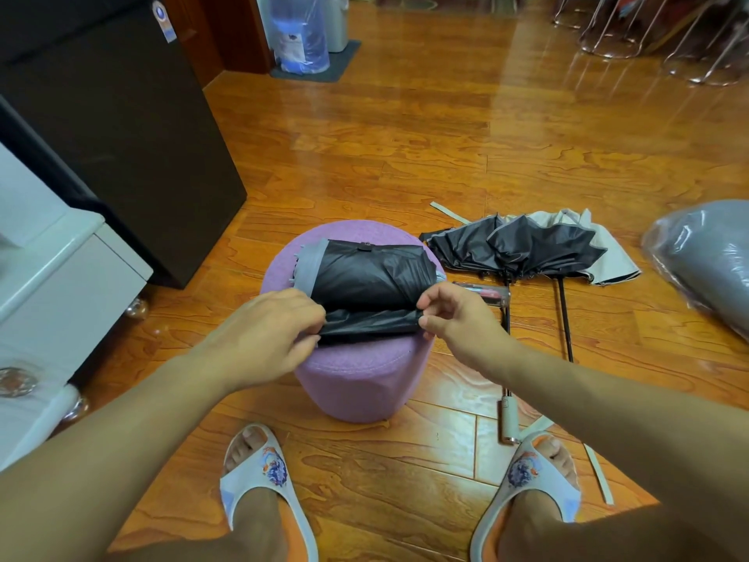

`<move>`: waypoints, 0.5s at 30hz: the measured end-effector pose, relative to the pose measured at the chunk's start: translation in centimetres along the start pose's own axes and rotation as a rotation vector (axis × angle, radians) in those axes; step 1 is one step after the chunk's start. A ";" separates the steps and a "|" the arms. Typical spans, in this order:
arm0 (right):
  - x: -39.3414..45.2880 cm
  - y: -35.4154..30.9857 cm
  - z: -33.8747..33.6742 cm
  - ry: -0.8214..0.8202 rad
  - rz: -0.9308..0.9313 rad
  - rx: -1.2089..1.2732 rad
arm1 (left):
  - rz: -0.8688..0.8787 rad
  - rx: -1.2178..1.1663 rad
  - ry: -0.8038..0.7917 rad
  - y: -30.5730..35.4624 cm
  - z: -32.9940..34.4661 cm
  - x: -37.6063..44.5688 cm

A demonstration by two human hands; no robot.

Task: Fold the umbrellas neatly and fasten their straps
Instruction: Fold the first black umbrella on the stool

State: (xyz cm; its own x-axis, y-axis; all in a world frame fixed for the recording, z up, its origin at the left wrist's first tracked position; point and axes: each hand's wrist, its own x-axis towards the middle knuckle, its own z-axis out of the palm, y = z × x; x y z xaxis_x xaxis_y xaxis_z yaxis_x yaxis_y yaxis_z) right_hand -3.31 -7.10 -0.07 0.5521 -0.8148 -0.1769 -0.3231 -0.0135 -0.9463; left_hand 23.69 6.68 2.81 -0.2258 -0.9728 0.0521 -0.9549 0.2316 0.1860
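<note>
The black umbrella (pixel 364 273) is lying across the top of the purple stool (pixel 356 383), mostly bundled up, with its grey edge band at the left end and a small strap tab showing on the far side. A loose flap of canopy (pixel 369 324) hangs off the near edge, and that's what both hands are working on: left hand (pixel 267 334) pinches the flap's left end, right hand (pixel 454 314) pinches the right end, fingers curled on the fabric, hands well apart with the flap stretched between them. Both forearms reach in from below, wrists about level, palms turned down. Looks like the step is rolling that last pleat onto the bundle before the strap goes round. What could go wrong: the fabric looks slick, so if one hand lets go early the roll could spring loose, and the bundle could slide off that rounded stool top. Pull unevenly and the pleat goes on crooked, so the strap tab may not reach. The second umbrella (pixel 523 247) is on the floor (pixel 405 156) to the right, canopy flopped open and shaft out, not folded yet.
</note>
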 end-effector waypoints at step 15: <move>0.1 -0.1 -0.1 -0.013 0.018 -0.002 | -0.026 -0.071 0.014 0.2 -0.1 -0.1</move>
State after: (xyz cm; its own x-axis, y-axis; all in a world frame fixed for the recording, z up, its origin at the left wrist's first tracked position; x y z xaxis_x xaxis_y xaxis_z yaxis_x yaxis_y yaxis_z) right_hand -3.28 -7.24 0.06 0.5561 -0.8072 -0.1977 -0.3348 0.0001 -0.9423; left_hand 23.49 6.81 2.94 -0.1977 -0.9784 0.0602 -0.9441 0.2066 0.2570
